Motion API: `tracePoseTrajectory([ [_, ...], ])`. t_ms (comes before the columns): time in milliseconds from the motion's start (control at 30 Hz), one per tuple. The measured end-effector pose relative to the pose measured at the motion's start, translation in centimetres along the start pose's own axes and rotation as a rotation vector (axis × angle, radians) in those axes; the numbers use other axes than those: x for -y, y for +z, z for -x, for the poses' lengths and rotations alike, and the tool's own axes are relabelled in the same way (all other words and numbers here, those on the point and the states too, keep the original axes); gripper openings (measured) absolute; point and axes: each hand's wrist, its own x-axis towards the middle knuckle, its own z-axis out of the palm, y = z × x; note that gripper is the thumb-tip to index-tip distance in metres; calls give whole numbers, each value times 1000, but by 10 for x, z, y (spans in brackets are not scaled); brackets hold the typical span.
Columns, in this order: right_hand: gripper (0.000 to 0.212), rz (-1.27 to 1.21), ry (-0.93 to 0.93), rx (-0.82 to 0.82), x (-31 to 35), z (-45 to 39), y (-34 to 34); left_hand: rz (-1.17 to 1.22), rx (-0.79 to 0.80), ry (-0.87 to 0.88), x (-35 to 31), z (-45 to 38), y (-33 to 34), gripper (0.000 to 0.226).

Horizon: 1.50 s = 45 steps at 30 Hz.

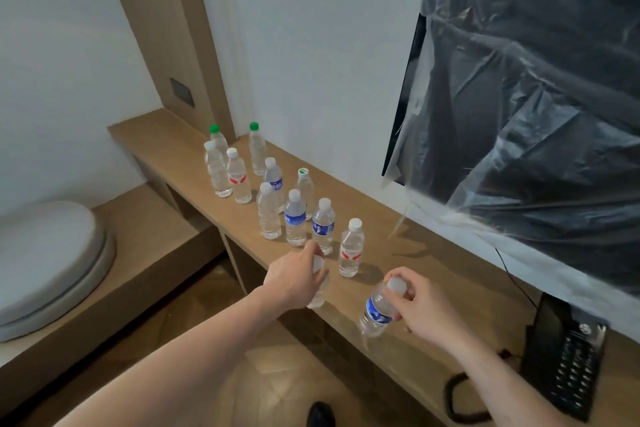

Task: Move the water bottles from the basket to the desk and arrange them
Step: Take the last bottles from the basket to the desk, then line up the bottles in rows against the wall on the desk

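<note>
On the desk, right hand tilts blue-labelled bottle, cap up-right.

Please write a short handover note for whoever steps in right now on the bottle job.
Left hand grips a clear bottle by its top, at the desk's front edge. Right hand holds a blue-label bottle by its cap, tilted, just above the desk. Ten bottles already stand upright further along the desk. The basket is out of view. Left to do: set both down and tidy the rows.
</note>
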Motion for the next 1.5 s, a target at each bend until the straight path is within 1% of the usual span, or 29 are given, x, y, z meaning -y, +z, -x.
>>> tracePoseTrajectory([
  [167, 4, 49, 17, 0, -15, -62, 18, -23, 133, 35, 12, -60, 16, 32],
  [367, 6, 76, 94, 17, -19, -101, 35, -62, 163, 86, 14, -92, 31, 29],
  [433, 10, 86, 120, 24, -21, -106, 39, -69, 173, 122, 20, -102, 31, 28],
  [533, 18, 71, 157, -17, -23, -114, 44, -138, 237, 224, 32, -118, 27, 30],
  [600, 27, 76, 191, -38, -19, -116, 49, -178, 294, 289, 41, -121, 24, 36],
  [700, 50, 68, 258, -82, -6, -114, 63, -212, 353, 361, 53, -119, 21, 51],
  [800, 67, 63, 340, -151, 12, -112, 76, -226, 357, 424, 61, -119, 13, 63],
  [900, 74, 15, 410, -295, 40, -101, 95, -236, 376, 498, 73, -117, -2, 80],
  [967, 72, -15, 423, -374, 64, -94, 110, -223, 377, 548, 88, -118, -19, 85],
  [1033, 65, -32, 406, -422, 89, -90, 127, -193, 337, 580, 107, -121, -39, 82],
  [1100, 57, -91, 348, -433, 116, -90, 144, -107, 277, 585, 134, -121, -64, 76],
  [1200, 56, -202, 226, -414, 160, -100, 167, 51, 188, 553, 188, -116, -103, 63],
  [1333, 53, -182, 76, -299, 219, -131, 183, 132, 58, 424, 261, -125, -154, 52],
  [1500, 49, -131, -54, -174, 275, -212, 191, 158, -151, 225, 341, -179, -214, 45],
])
